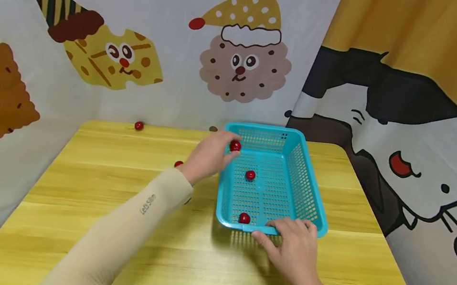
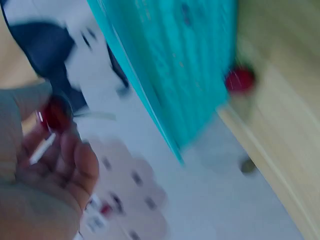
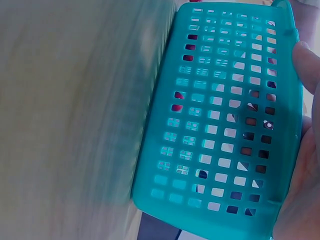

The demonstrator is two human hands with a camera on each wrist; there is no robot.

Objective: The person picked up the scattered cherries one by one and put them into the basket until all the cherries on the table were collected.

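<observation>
Head view: pinched a red cherry (image 1: 235, 146) in the nearly closed left hand (image 1: 211, 154), at the far left corner of the blue basket (image 1: 315, 183). Saw two more cherries (image 1: 250, 175) inside, others (image 1: 138, 126) on the table (image 1: 178, 261). Gripped the near rim (image 1: 232, 225) with the right hand (image 1: 294, 252), presumably to stop any sliding.

Left wrist view, blurred: held that cherry by its body with the stem (image 2: 95, 115) free, likely for surer purchase.

Right wrist view: set the right thumb (image 3: 305, 62) against the rim's outside, apparently for clamping; could not tell how firmly.
</observation>
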